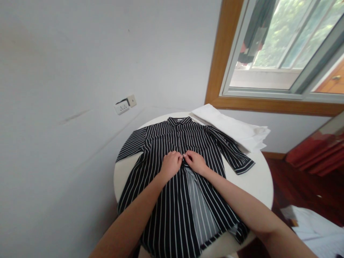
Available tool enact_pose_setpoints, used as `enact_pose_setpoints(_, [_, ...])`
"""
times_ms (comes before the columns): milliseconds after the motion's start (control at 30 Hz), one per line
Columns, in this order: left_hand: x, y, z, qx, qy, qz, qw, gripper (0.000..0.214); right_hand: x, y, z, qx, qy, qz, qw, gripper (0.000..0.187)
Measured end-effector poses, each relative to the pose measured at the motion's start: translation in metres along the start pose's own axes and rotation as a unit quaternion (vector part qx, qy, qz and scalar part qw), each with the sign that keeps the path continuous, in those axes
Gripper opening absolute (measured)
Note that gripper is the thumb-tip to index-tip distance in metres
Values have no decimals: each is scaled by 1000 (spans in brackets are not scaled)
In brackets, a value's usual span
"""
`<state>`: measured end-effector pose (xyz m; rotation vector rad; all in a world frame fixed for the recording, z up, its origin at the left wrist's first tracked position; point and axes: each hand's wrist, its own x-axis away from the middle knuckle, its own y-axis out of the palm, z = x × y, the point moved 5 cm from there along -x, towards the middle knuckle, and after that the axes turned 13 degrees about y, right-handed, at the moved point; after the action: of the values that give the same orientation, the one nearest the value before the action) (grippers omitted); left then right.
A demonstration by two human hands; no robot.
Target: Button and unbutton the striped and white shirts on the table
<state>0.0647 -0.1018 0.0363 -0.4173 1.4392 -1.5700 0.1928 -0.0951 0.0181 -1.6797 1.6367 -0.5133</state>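
A black shirt with white stripes (166, 200) lies spread face up on a round white table (258, 182), collar toward the wall, short sleeves out to each side. Its front is closed above my hands and gapes open below them. My left hand (170, 164) and my right hand (195, 162) meet at the placket in the middle of the shirt. Both hands have their fingers curled and pinch the fabric edges around a small white button.
A stack of folded white cloth (233, 129) lies at the table's back right, under a wooden-framed window (271, 53). A wall socket (122, 106) sits on the white wall behind. White fabric (317, 229) lies on the dark wooden floor at the right.
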Motion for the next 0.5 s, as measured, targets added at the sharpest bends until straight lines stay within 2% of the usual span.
enact_pose_setpoints(133, [0, 3, -3, 10, 6, -15, 1000, 26, -2, -1, 2, -21, 5, -6, 1000, 26])
enact_pose_setpoints(500, [-3, 6, -14, 110, 19, -6, 994, 23, -5, -1, 5, -54, 12, -54, 997, 39])
